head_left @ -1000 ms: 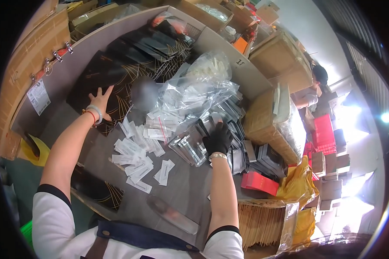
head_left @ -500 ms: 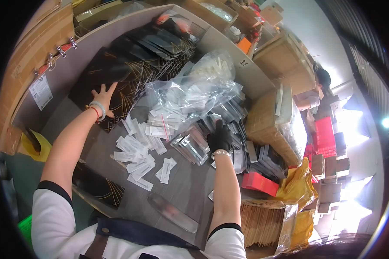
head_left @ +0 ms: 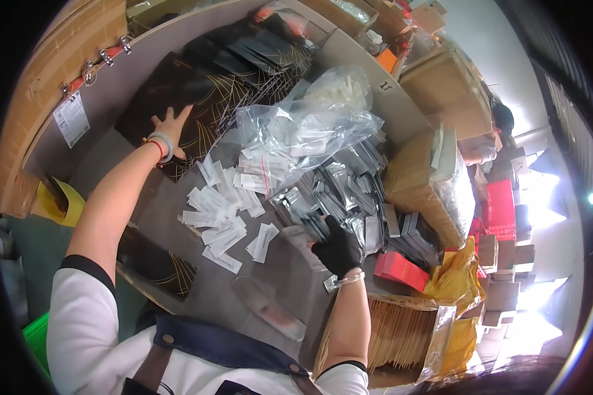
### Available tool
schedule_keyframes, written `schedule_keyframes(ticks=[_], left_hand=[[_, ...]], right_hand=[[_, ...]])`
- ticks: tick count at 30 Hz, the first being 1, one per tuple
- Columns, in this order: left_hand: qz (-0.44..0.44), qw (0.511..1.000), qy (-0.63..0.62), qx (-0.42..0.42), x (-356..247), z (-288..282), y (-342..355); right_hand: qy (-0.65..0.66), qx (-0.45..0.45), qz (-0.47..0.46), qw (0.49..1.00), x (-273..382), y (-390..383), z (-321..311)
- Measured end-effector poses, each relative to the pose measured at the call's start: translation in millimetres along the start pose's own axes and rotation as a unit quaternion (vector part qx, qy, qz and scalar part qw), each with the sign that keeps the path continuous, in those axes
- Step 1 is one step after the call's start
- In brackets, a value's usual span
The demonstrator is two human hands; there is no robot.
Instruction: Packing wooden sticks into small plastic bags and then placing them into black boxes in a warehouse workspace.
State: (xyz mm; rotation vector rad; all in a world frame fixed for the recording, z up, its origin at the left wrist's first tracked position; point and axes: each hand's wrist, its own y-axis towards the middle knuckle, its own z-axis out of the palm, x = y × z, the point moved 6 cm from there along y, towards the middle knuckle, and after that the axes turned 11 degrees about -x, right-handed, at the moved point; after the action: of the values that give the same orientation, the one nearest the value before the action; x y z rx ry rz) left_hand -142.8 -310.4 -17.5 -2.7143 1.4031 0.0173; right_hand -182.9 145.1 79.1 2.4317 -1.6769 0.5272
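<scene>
My left hand [head_left: 168,131] rests on the black, gold-patterned folded sheets [head_left: 155,89] at the upper left, fingers spread. My right hand [head_left: 337,247], in a black fingerless glove, grips blurred silver packets [head_left: 300,238] at the near edge of a pile of dark and silver packets [head_left: 346,187]. Between my hands lie loose small white packets [head_left: 214,217]. Behind them is a clear plastic bag [head_left: 303,131] holding white items. A long translucent object [head_left: 267,309] lies on the grey tabletop [head_left: 230,283] near my body.
Raised boards [head_left: 53,151] edge the table. Cardboard boxes [head_left: 422,184] crowd the right, beside a red box [head_left: 398,270], yellow bags [head_left: 451,276] and an open box of tightly packed tan items [head_left: 402,336]. A person [head_left: 481,148] is partly visible behind the boxes at right.
My gloved right hand has moved toward me and slightly right from the packet pile, with packets shifting under it. My left hand stays spread on the black sheets. The view has shifted slightly.
</scene>
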Motion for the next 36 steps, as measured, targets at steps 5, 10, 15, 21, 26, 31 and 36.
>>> schedule_keyframes(ticks=[5,10,15,21,26,31,36], left_hand=[[0.015,1.0,-0.01,-0.012,-10.1,1.5,1.7],[0.004,1.0,-0.016,-0.006,0.8,0.8,-4.6],[0.012,1.0,-0.002,-0.003,-6.1,2.6,-0.4],[0.015,1.0,-0.022,-0.001,-4.5,-3.1,-5.9],[0.05,0.992,-0.083,-0.084,22.0,-5.0,-43.6],[0.147,0.984,-0.036,-0.094,22.6,-33.0,-108.9],[0.276,0.928,-0.223,-0.114,-8.6,-36.3,-204.0]], right_hand=[[-0.113,0.001,-0.089,0.99,-10.3,-3.5,30.8],[-0.145,-0.12,-0.106,0.976,0.0,-31.5,64.9],[-0.128,-0.131,-0.126,0.975,-3.7,-48.5,109.0],[-0.133,-0.151,-0.148,0.968,12.4,-67.0,98.2],[0.025,-0.179,-0.066,0.981,-13.7,-135.5,73.7],[-0.042,-0.108,-0.054,0.992,-20.2,-221.6,83.7],[-0.058,0.005,0.011,0.998,-22.0,-231.1,111.2]])
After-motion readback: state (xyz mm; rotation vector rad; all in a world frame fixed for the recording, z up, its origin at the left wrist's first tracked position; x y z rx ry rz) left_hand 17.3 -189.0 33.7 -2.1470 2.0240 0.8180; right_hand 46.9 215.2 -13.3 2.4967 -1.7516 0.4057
